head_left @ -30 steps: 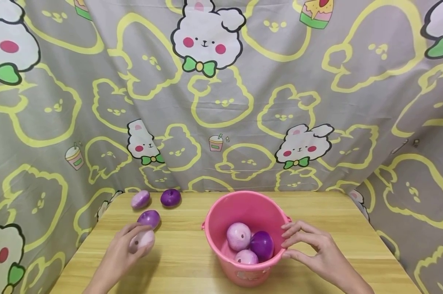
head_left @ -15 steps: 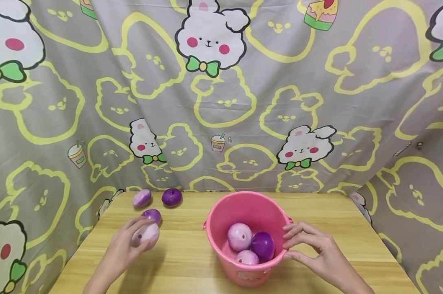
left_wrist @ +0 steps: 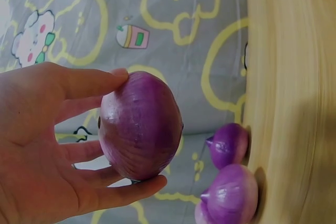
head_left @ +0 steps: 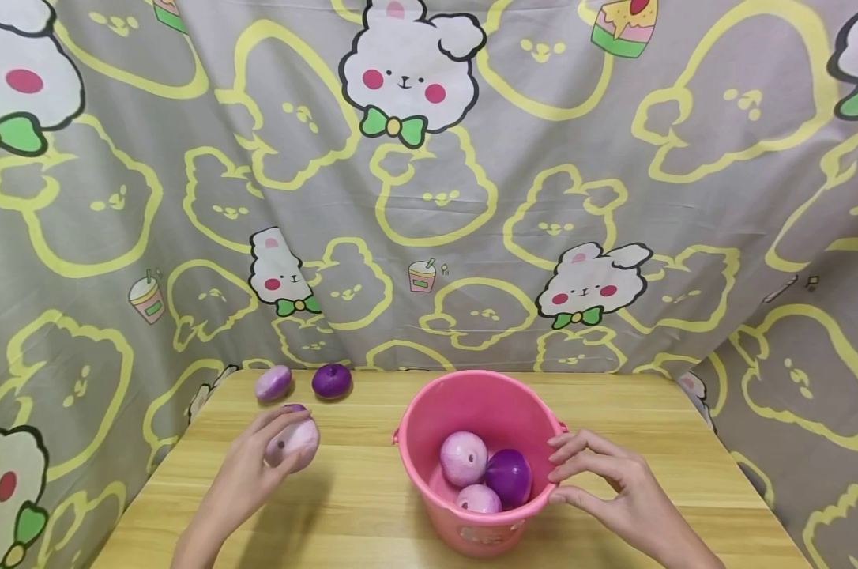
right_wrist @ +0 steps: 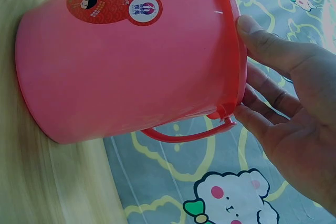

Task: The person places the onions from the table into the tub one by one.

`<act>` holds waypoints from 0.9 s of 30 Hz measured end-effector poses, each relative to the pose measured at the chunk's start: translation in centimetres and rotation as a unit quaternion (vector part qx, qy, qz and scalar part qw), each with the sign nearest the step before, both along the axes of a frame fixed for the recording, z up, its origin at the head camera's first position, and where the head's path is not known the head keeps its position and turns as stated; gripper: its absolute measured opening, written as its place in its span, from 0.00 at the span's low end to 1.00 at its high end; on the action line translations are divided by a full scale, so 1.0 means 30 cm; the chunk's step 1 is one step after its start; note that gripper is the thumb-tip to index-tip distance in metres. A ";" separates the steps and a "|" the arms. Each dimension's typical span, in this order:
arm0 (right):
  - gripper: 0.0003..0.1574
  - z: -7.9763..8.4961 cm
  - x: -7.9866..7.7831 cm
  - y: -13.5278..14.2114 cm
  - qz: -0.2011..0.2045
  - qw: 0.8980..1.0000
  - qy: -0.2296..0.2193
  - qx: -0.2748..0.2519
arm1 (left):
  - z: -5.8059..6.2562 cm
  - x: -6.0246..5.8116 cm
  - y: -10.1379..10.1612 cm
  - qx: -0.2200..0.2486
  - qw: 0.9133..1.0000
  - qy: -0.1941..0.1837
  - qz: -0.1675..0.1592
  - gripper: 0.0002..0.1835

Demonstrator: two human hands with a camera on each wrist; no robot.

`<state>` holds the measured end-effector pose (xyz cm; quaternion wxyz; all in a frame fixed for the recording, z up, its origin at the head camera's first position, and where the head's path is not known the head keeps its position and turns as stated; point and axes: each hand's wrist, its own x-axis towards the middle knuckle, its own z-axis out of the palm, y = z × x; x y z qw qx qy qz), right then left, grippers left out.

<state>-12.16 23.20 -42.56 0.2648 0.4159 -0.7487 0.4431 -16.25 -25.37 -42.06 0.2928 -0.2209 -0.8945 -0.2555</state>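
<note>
Left hand [head_left: 247,466]: fingers pinch an onion [left_wrist: 139,129] above the counter [head_left: 358,506]; further onions [head_left: 332,381] lie beyond them. Right hand [head_left: 617,490]: fingers, gently curved, hold the bucket [head_left: 472,399] by its rim; three onions [head_left: 463,458] rest inside, left of those fingers.

Soft, even light here: blurred shadow on the table [head_left: 372,482], dull sheen on the held onion [left_wrist: 140,124], glare whitening the curtain [right_wrist: 315,6] in the right wrist view.
</note>
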 end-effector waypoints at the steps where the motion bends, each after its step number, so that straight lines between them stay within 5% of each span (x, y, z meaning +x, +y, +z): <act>1: 0.25 0.001 0.000 0.000 0.000 1.000 0.000 0.000 | 0.001 0.000 0.002 0.001 1.000 -0.004 -0.001 0.30; 27: 0.29 0.001 0.000 -0.002 -0.001 1.000 -0.012 -0.002 | 0.037 -0.051 0.046 0.034 0.998 -0.042 -0.014 0.28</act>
